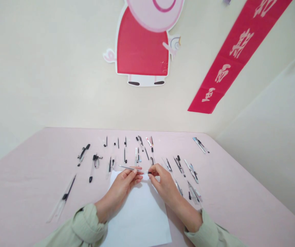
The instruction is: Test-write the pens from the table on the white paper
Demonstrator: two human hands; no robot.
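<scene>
Above the far edge of a white paper sheet (139, 216), a slim pen (126, 167) is held roughly level between both hands. My left hand (124, 184) is closed around its middle, thumb on top, and the thin grey end sticks out to the left. With thumb and forefinger, my right hand (163, 181) pinches the dark right end. Whether that end is a cap or a separate part cannot be made out. Just beyond the hands lie pen parts, among them a black-tipped refill (138, 154) and a dark piece (152, 160) partly behind my right fingers.
Several disassembled pens, caps and refills lie across the pink table (19, 202). A clear pen barrel (57, 207) is at left, a capped pen (93, 169) nearer the middle, a pen bundle (200, 144) at far right. The wall bears a cartoon cutout (142, 48) and red banner (229, 65).
</scene>
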